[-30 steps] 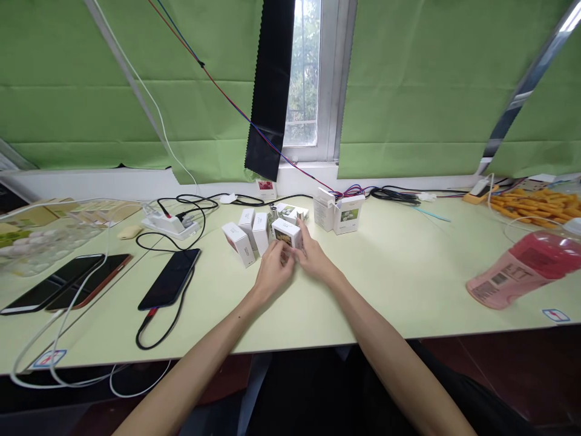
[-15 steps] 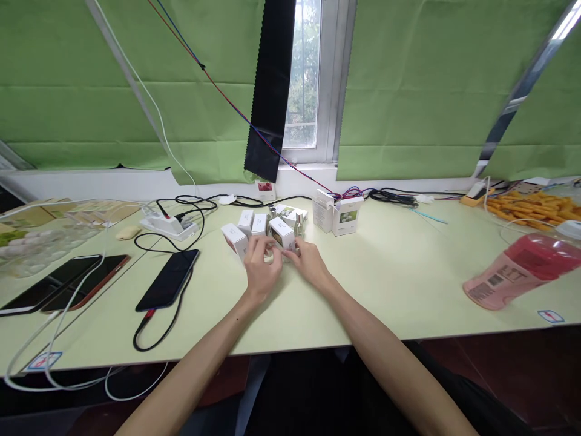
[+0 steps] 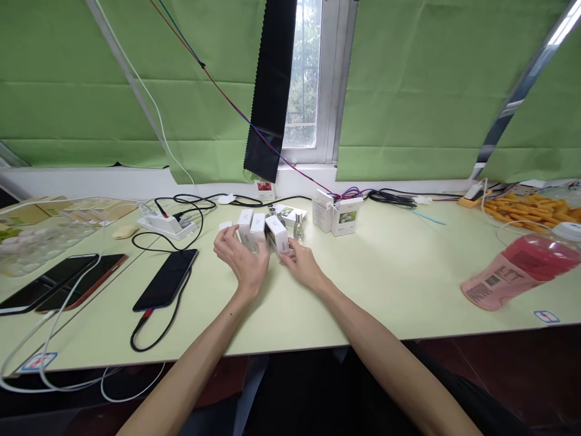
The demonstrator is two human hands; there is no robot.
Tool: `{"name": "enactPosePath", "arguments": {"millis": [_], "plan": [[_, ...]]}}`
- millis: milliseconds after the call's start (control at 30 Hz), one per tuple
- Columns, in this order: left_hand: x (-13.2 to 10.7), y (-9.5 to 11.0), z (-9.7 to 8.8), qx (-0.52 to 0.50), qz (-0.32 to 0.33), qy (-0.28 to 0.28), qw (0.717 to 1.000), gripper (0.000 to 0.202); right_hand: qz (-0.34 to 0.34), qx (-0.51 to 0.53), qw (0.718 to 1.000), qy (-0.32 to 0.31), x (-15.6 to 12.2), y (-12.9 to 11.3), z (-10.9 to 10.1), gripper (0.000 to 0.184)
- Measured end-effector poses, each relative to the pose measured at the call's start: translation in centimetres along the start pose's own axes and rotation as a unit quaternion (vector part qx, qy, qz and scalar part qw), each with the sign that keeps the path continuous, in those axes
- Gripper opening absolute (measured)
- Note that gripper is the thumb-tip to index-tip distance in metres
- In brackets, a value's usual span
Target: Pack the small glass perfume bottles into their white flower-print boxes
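Note:
My left hand [image 3: 242, 260] is spread at the left of a cluster of small white cartons, thumb well apart from the fingers. Its fingers partly cover the leftmost carton [image 3: 226, 225], and its thumb is at the front of the middle carton [image 3: 258, 227]; another carton [image 3: 246, 225] stands between. My right hand [image 3: 303, 263] has thumb and fingers closed at the lower right edge of a tilted carton [image 3: 278, 233]. Just behind that hand a small glass bottle [image 3: 298, 227] stands upright. A carton lying flat [image 3: 290, 213] is behind the group.
Two white cartons, one with a green picture [image 3: 347, 217], stand at right back. A phone [image 3: 166, 280] on a cable and a power strip [image 3: 167, 226] are at left. A pink drink bottle [image 3: 517, 272] leans at right, near orange snack pieces [image 3: 529, 210]. Cables run along the wall.
My left hand has moved left from the tilted carton and spread its fingers across the left cartons. My right hand stays at the tilted carton, which has shifted slightly left.

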State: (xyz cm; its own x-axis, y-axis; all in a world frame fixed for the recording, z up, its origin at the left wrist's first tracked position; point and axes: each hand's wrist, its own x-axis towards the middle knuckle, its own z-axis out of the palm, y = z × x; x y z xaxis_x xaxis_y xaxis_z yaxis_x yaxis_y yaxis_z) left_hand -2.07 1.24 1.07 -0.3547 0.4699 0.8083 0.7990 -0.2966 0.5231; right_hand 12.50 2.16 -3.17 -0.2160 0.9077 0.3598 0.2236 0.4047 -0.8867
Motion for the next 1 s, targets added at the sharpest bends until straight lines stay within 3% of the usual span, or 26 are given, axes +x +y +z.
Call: {"name": "enactPosePath", "arguments": {"millis": [300,533,733,833,1000], "plan": [[0.9,-0.6,-0.2,-0.037,-0.042,-0.002,0.998,0.056,-0.001,-0.014,1.0,-0.014,-0.3,-0.7,-0.1,0.051],[1.4,-1.9,0.2,-0.055,0.002,-0.027,0.998,0.049,0.002,0.008,1.0,-0.022,-0.4,0.0,0.5,0.075],[2.0,-1.8,-0.3,-0.04,-0.005,0.016,0.999,0.045,0.011,0.028,0.999,-0.037,-0.5,0.2,1.1,0.086],[2.4,-2.4,-0.2,-0.057,-0.05,0.017,0.997,0.041,0.02,0.027,0.998,-0.047,-0.5,0.3,1.1,0.089],[2.4,-3.6,0.4,-0.134,-0.173,-0.066,0.974,0.032,0.008,0.025,0.998,-0.064,-0.5,0.5,1.3,0.095]]}}
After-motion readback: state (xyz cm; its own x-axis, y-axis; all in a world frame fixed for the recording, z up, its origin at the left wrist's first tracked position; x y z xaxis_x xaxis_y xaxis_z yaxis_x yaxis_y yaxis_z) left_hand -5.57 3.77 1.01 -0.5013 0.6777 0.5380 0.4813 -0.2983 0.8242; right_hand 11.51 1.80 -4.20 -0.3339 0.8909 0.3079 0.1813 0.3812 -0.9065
